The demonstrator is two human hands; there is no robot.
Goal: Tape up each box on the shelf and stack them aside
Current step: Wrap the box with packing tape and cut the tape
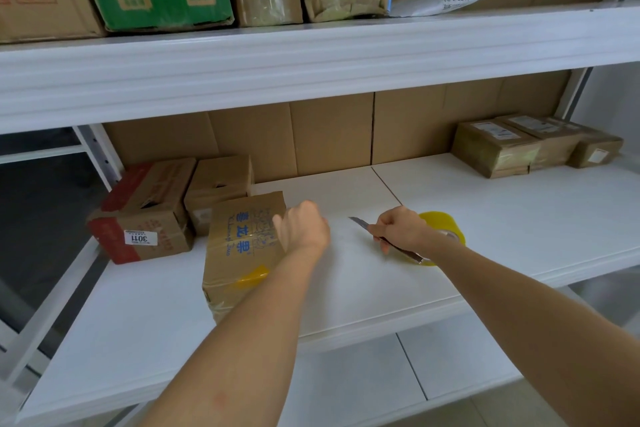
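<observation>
Progress, as judged from the layout: partway, early to middle. A stack of taped parcels [530,146] is seen at the right of the frame, at the back of the white shelf [381,288], glossy with clear wrap and labelled; these are taken as done and set aside. Two untaped boxes are seen at centre left: a red-printed carton [145,215] with a "3011" sticker, and a plain small carton [218,191] just beside it, both with open hand-slots in their tops. These are judged to be left.

The box in hand [242,246] lies at lower centre left, in front of the plain carton and near the shelf's front edge. Brown cardboard with blue print on top; clear tape sheen runs across the top, and a yellowish tape strip [249,279] is stuck near its front corner. Its front lower corner looks crumpled. Sealing is judged nearly finished, though the far side cannot be checked.

The left hand [301,225] is curled at the box's right top edge; whether a tape end is pinched there cannot be told. The right hand [398,229] is closed round a utility knife [360,224], blade out and pointing left. The yellow tape roll [443,230] lies on the shelf just behind that hand.
</observation>
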